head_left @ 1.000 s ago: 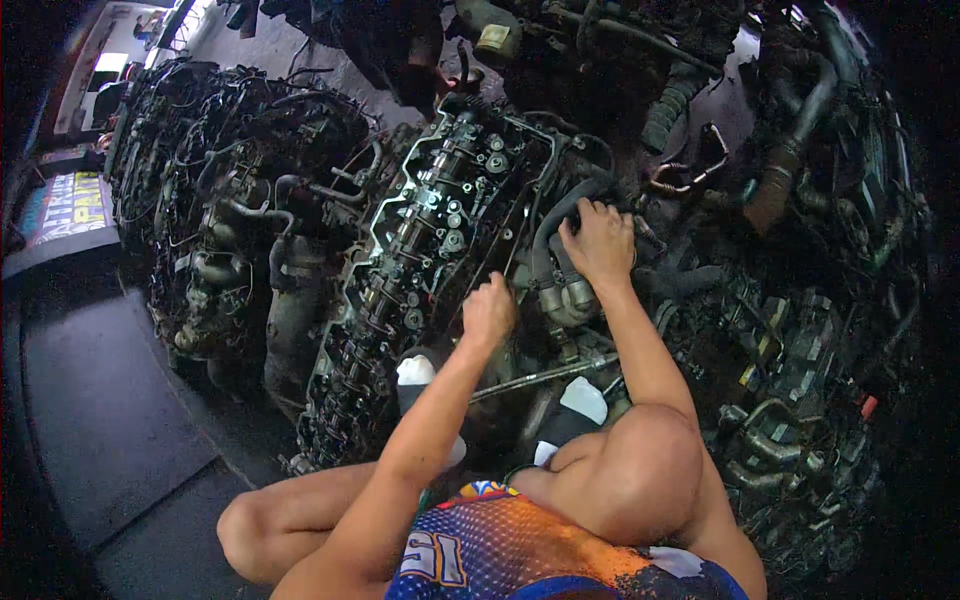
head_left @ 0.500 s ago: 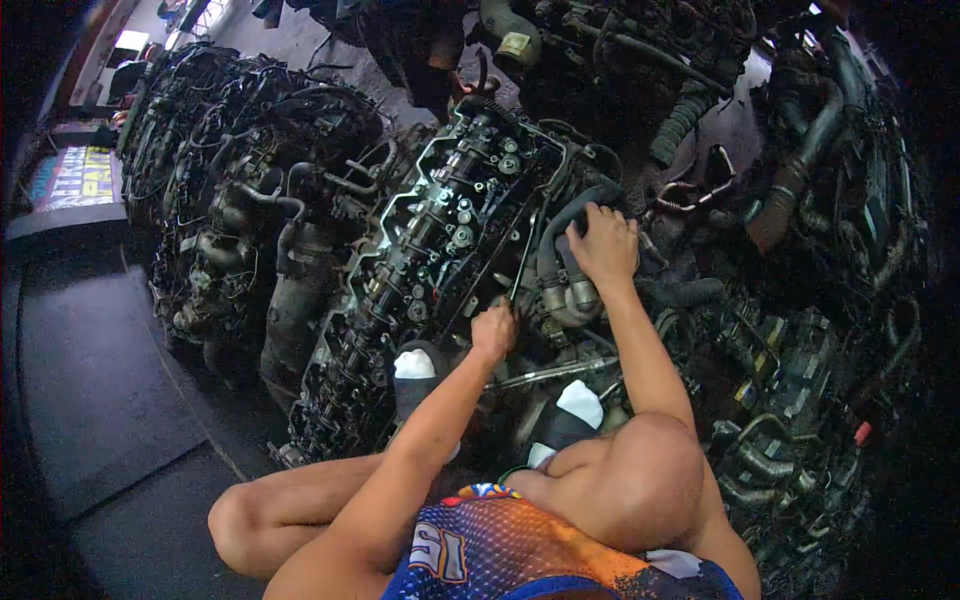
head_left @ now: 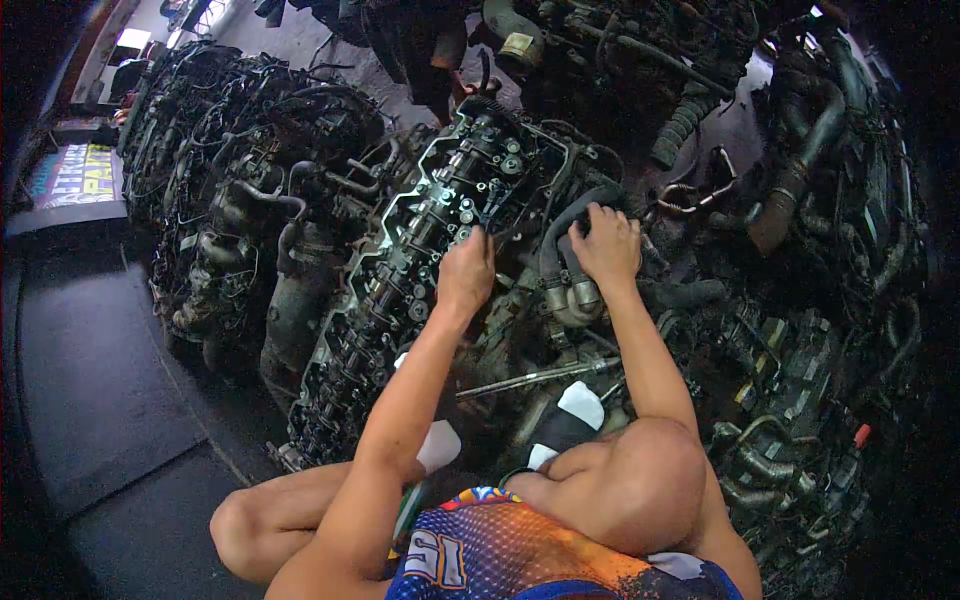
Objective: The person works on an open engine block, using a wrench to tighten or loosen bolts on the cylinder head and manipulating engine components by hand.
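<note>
My left hand (head_left: 467, 272) is closed over the right side of an exposed cylinder head (head_left: 432, 218), its fingers wrapped round a slim metal bar-like tool (head_left: 512, 236). Most of that tool is hidden by the hand or lost against dark parts, so its exact kind is unclear. Bright round shafts and bolts run along the cylinder head. To the right, my right hand (head_left: 608, 252) has its bent fingers over a thick black hose (head_left: 582, 205), thumb against it; the fingertips are partly hidden. Below the hose sit metal pipe ends (head_left: 573, 298).
A long metal rod (head_left: 540, 377) lies between my feet and the engine. More greasy engines stand at the left (head_left: 225, 240) and at the back. Metal pipes and parts (head_left: 775, 450) crowd the right. A dark flat panel (head_left: 110, 370) covers the floor at left.
My left hand has moved up and to the left with the slim tool, from beside the pipes to over the cylinder head's edge. My right hand has stayed in place.
</note>
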Available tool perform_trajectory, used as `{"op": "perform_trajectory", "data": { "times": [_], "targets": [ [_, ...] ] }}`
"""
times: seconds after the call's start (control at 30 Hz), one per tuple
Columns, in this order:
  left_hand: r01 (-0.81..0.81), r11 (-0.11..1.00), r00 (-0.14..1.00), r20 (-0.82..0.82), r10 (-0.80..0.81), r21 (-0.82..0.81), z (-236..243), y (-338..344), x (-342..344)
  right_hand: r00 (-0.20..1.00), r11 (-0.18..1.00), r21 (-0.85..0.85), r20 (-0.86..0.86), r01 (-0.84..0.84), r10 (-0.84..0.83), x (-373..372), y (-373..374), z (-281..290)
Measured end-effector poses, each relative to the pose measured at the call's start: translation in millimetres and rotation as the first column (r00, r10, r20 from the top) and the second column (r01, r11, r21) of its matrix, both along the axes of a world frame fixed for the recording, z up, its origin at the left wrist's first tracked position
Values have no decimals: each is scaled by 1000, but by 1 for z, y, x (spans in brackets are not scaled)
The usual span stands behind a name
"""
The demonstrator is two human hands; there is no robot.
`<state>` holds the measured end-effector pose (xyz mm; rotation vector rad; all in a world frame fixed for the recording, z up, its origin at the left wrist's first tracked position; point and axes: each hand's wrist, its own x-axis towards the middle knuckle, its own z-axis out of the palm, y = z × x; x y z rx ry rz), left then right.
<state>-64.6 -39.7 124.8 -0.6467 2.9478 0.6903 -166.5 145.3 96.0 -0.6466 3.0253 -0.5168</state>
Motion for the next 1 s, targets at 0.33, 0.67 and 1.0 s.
{"op": "perform_trajectory", "data": {
  "times": [0.33, 0.67, 1.0],
  "targets": [
    [193, 976, 981, 17, -193, -102, -9, -9, -37, 997, 999, 43, 80, 8, -12, -2, -2, 6],
    [136, 966, 987, -49, -151, -220, -26, 6, -23, 999, 1000, 16, 31, 12, -12, 1, -3, 6],
    [-4, 998, 912, 408, 27, -55, -114, 54, 84, 999, 998, 52, 31, 19, -20, 3, -5, 6]
  ]
}}
